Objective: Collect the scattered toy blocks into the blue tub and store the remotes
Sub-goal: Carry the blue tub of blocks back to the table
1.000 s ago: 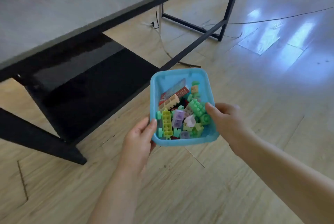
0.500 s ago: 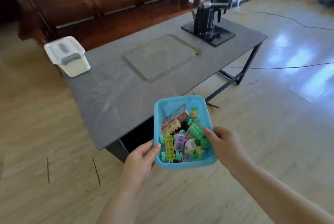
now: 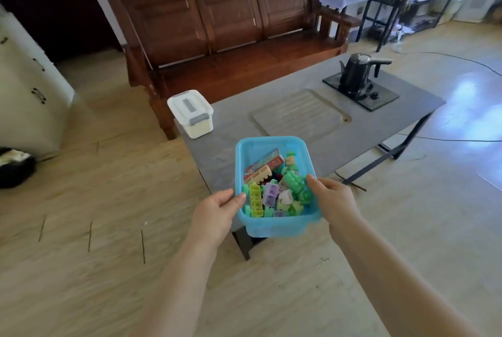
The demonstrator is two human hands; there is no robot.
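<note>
A translucent blue tub (image 3: 274, 224), rectangular with rounded corners, is held in the air over the near corner of a grey table (image 3: 298, 124). It is filled with pastel toy blocks (image 3: 274, 195) in green, yellow, purple, pink and orange, plus a red printed card (image 3: 267, 163) leaning toward the far side. My left hand (image 3: 217, 214) grips the tub's left rim, thumb hooked over the edge. My right hand (image 3: 332, 201) grips the right rim the same way. Farther back on the table sit a white lidded box (image 3: 191, 113) and a black kettle (image 3: 355, 73). A wooden bench (image 3: 231, 27) stands behind.
</note>
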